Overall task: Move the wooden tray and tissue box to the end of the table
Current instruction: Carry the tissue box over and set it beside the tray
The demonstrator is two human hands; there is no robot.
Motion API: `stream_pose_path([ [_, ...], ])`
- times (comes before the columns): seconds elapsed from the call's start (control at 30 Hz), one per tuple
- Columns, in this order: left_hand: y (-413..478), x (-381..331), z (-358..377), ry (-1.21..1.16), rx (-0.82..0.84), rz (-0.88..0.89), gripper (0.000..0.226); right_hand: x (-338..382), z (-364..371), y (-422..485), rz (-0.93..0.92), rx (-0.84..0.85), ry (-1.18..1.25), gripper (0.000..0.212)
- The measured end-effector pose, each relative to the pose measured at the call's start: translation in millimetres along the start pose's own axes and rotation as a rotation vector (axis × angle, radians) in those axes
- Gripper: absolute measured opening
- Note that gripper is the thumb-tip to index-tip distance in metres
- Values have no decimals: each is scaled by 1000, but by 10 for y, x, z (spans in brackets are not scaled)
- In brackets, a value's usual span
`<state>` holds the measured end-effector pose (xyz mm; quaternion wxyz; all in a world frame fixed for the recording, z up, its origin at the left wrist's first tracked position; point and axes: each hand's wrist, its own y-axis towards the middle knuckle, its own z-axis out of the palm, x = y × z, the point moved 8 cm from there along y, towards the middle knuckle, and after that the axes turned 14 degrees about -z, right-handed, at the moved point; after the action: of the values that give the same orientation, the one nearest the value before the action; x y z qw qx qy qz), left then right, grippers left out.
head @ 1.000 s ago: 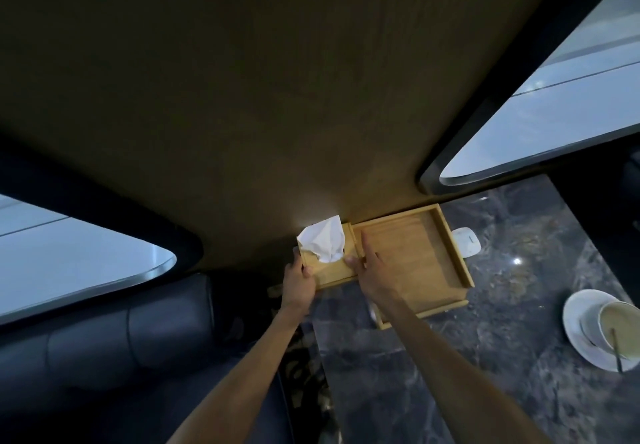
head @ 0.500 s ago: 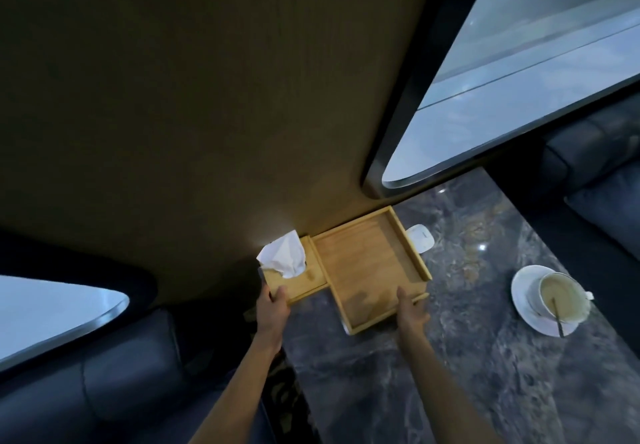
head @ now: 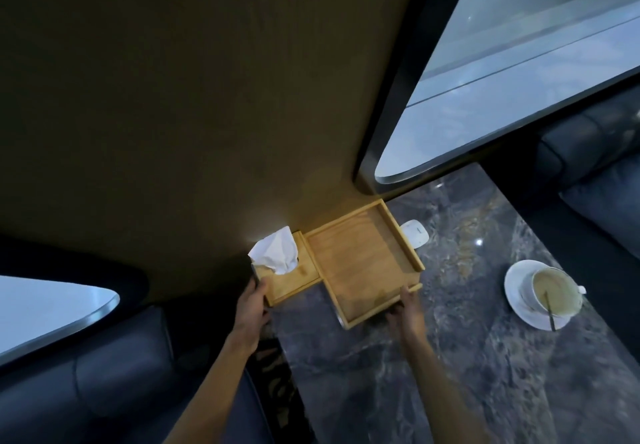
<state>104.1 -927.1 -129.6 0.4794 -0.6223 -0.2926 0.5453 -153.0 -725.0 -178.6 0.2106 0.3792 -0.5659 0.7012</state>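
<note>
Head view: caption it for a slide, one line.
Both hands hold wooden tissue box and wooden tray against the wall at the marble table's end.

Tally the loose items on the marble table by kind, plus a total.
Wooden tray: 1
Tissue box: 1
Cup: 1
Saucer: 1
Small white device behind the tray: 1
Total: 5
The stick in the cup is not counted. The left hand is on the box, the right hand on the tray's near edge.

The left hand point(head: 250, 308) hides the tissue box's point(head: 294, 279) near corner; the tray point(head: 363, 263) covers part of a small white gadget point(head: 414, 235).
</note>
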Motion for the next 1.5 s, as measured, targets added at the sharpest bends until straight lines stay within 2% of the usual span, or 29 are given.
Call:
stream_pose_path([
  [0.07, 26, 29, 8, -57, -23, -8, 49, -185, 2, -101, 103, 9, 109, 41],
  [0.17, -32, 31, 150, -34, -15, 20, 33, -307, 99, -196, 167, -11, 190, 52],
  [0.3, -47, 18, 171, 28, -65, 39, 37, -283, 107, -146, 129, 15, 186, 49],
  [0.43, -133, -102, 123, 59, -3, 1, 35, -272, -76, 0, 129, 56, 45, 47],
  [0.5, -174, -182, 38, 142, -58, 38, 37, -187, -192, 62, -6, 89, -217, 38],
  [0.57, -276, -270, -111, 355, -344, 179, 39, 76, -238, 82, -391, 110, -592, 26],
  [0.6, -377, -313, -140, 478, -495, 288, 39, 158, -159, 27, -558, 166, -790, 34],
  [0.63, -453, -310, -105, 586, -565, 411, 38, 126, -29, -49, -677, 280, -995, 45],
  [0.7, -511, -193, 155, 851, -540, 618, 39, -18, 144, -273, -850, 477, -1358, 58],
  [0.73, -452, -93, 282, 1005, -500, 651, 47, -81, 194, -409, -847, 560, -1420, 62],
  [0.8, -307, 78, 432, 1226, -457, 603, 67, -164, 235, -614, -815, 645, -1402, 68],
  [0.87, -197, 173, 491, 1333, -443, 532, 74, -203, 279, -709, -825, 686, -1338, 78],
  [0.97, -163, 173, 485, 1393, -463, 476, 88, -326, 322, -623, -784, 715, -1237, 96],
  [1.03, -179, 141, 489, 1396, -447, 457, 96, -334, 335, -605, -767, 703, -1214, 91],
  [1.1, -184, 120, 487, 1390, -419, 436, 99, -336, 350, -601, -698, 713, -1202, 83],
  [1.27, -191, 67, 501, 1382, -338, 383, 97, -296, 372, -524, -534, 723, -1242, 95],
  [1.37, -85, 34, 479, 1443, -262, 340, 90, -126, 331, -545, -495, 704, -1234, 88],
  [1.43, -49, -50, 436, 1416, -291, 405, 86, 81, 298, -601, -498, 662, -1212, 81],
  [1.5, -137, -84, 395, 1388, -391, 512, 82, 300, 235, -671, -536, 622, -1191, 77],
])
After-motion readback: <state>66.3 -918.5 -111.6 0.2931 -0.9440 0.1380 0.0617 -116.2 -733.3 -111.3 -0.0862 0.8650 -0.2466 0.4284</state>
